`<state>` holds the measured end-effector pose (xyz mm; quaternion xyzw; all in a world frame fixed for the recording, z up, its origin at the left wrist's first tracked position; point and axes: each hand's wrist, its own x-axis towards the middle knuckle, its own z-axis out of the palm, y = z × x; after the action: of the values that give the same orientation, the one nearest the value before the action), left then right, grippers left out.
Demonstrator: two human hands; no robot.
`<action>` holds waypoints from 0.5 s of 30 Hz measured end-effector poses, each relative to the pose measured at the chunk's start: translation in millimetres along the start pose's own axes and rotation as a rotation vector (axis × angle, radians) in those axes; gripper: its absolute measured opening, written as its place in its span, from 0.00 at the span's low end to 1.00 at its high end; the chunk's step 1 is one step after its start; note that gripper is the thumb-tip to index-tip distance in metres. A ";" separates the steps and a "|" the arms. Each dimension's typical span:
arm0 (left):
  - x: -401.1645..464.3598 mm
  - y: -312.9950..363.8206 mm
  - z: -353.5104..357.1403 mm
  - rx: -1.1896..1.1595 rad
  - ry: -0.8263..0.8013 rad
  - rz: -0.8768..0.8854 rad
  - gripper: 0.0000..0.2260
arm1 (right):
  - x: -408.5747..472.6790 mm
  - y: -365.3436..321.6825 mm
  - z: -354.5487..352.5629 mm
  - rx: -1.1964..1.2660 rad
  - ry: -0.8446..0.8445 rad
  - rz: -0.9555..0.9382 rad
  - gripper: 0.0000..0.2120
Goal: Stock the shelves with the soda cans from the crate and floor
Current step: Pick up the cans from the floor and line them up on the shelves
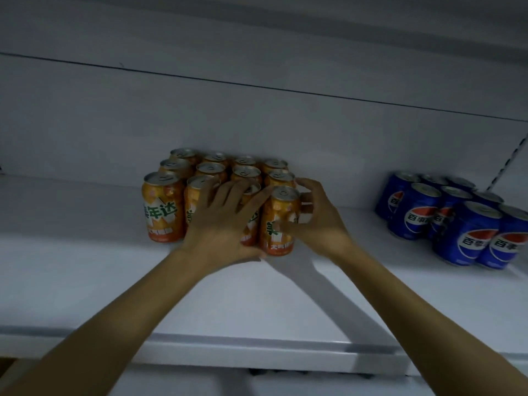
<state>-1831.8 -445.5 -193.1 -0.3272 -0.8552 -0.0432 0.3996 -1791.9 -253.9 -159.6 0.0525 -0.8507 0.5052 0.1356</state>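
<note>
Several orange soda cans [164,208] stand in tight rows on a white shelf [85,267], pushed against its back wall. My right hand [315,217] wraps around the front right orange can [278,224], thumb on its label and fingers behind it. My left hand [225,221] lies flat with spread fingers against the front cans in the middle of the group, covering one of them. Both forearms reach up from below.
Several blue cola cans [468,235] stand grouped at the right end of the same shelf. A slotted upright [511,158] runs up the back wall at far right. The shelf's front lip [257,350] crosses below my arms.
</note>
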 end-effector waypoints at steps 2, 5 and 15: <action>0.4 0.1 5.4 0.015 0.025 -0.024 0.46 | -6.7 10.4 5.0 0.026 0.049 0.015 0.39; 2.2 0.9 8.2 0.028 0.065 -0.027 0.44 | -13.3 23.4 11.0 -0.048 0.061 0.030 0.36; 4.6 2.7 3.2 0.000 0.036 -0.040 0.40 | -3.6 27.5 16.7 -0.090 0.054 0.085 0.30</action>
<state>-1834.4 -439.9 -192.5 -0.3092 -0.8543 -0.0572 0.4140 -1797.7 -255.4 -191.5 -0.0033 -0.8701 0.4727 0.1391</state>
